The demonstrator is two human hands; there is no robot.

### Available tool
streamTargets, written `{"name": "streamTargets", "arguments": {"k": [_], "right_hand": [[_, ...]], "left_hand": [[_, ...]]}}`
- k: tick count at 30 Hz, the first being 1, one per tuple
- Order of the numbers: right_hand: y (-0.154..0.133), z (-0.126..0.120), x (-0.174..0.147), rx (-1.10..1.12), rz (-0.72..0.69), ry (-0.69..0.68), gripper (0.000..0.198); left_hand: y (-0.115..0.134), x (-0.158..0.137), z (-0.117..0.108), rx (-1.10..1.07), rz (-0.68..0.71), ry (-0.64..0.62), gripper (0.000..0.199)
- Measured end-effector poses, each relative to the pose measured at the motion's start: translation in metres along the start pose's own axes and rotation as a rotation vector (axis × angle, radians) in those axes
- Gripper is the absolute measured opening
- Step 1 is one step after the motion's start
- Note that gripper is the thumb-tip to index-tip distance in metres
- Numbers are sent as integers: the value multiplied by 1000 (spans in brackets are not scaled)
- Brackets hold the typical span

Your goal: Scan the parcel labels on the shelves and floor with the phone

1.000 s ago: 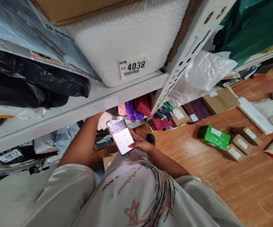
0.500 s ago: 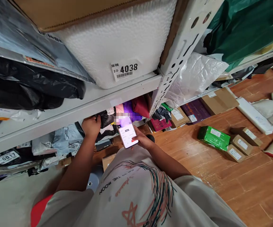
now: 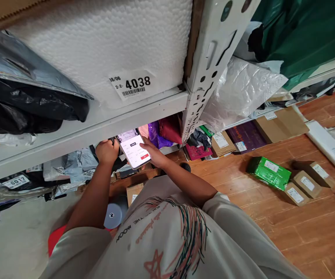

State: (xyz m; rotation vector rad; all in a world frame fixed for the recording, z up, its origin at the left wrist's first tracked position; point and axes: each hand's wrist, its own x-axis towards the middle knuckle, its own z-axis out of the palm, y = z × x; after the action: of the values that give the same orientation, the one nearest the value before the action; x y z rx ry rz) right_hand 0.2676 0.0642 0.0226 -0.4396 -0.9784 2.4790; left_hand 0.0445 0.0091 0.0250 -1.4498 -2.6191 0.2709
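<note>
My right hand (image 3: pixel 153 153) holds a smartphone (image 3: pixel 133 150), its lit screen facing up and the thumb over the right side of the glass. My left hand (image 3: pixel 107 150) is closed at the lower shelf, gripping a black plastic parcel that the phone mostly hides. Right behind the phone lie a pink parcel (image 3: pixel 143 131), a purple bag (image 3: pixel 155 135) and a dark red bag (image 3: pixel 169 130). Grey parcels (image 3: pixel 81 161) rest on the shelf left of my left hand.
A white foam-wrapped box (image 3: pixel 97 50) labelled 4038 sits on the shelf above. The perforated shelf post (image 3: pixel 198 93) stands right of my hands. A green box (image 3: pixel 268 173) and small brown cartons (image 3: pixel 306 184) lie on the wooden floor. A grey round-topped object (image 3: pixel 115 215) is below my left arm.
My right hand has carried the phone left, close to my left hand and over the black parcel. The thumb is higher on the screen. The view has shifted slightly.
</note>
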Motion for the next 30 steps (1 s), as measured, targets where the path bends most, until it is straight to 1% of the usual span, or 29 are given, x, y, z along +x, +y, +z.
{"name": "streamTargets", "arguments": {"k": [4,9,13,19,27,29,30], "right_hand": [[-2,3,2,14,-8,-39,60],[-7,6,-1,10,-13,-38,58],[-13,8,-2,12,-9,-42,58],[-13,7,-3,-1,-9,-49,52],[-10,5,-2,-3,26,-29,51],[-12,5,-3,2,31,-35,54],[-13,5,-4,11,28,-52,59]], "left_hand": [[1,0,-5,-24,-4,-22,37],[1,1,-3,-23,-19,-19,32],[1,0,-2,-37,-10,-14,32],[3,-1,-6,-59,-13,-18,34],[4,-2,-7,2,-15,-57,39],[4,-2,-6,1,-28,-57,41],[4,-2,-5,0,-36,-56,42]]}}
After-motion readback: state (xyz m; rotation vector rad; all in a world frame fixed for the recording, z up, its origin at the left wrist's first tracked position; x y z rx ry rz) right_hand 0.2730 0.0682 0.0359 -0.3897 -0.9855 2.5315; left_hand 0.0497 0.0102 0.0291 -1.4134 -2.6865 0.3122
